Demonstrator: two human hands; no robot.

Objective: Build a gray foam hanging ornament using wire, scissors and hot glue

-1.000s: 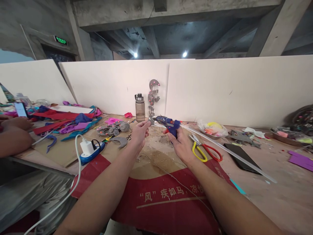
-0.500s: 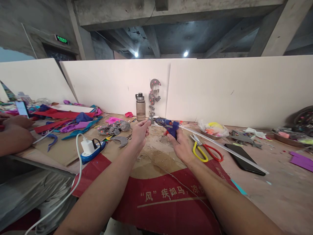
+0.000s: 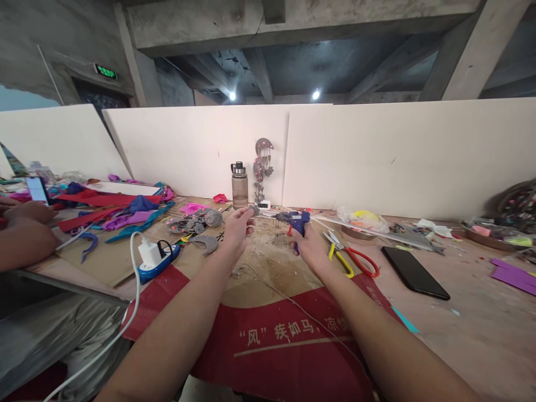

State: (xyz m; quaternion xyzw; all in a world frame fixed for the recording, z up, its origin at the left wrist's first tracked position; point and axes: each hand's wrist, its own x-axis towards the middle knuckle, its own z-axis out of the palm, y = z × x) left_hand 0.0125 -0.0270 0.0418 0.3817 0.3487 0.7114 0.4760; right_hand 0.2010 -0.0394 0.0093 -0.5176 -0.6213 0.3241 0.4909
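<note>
My left hand (image 3: 238,228) is closed in a pinch on a small grey felt piece (image 3: 254,210). A blue glue gun (image 3: 298,221) is gripped in my right hand (image 3: 310,245), its nozzle pointing left toward the felt piece with a gap between them. From the gun's back a long clear glue stick (image 3: 360,229) runs off to the right. Left of my left hand lie a grey felt crescent (image 3: 205,243) and a pile of grey felt pieces with yarn (image 3: 195,220). Scissors with yellow and red handles (image 3: 349,255) rest beside my right hand.
Behind my hands stand a water bottle (image 3: 239,187), a small digital clock (image 3: 263,205) and a grey hanging ornament (image 3: 263,167) against white boards. A black phone (image 3: 414,272) lies right. A blue power strip (image 3: 161,262) and coloured felt strips (image 3: 121,201) are left, near another person's arm (image 3: 25,234).
The glue gun has moved right and slightly down, away from the felt piece, and its glue stick has swung up off the phone. My left hand has barely moved.
</note>
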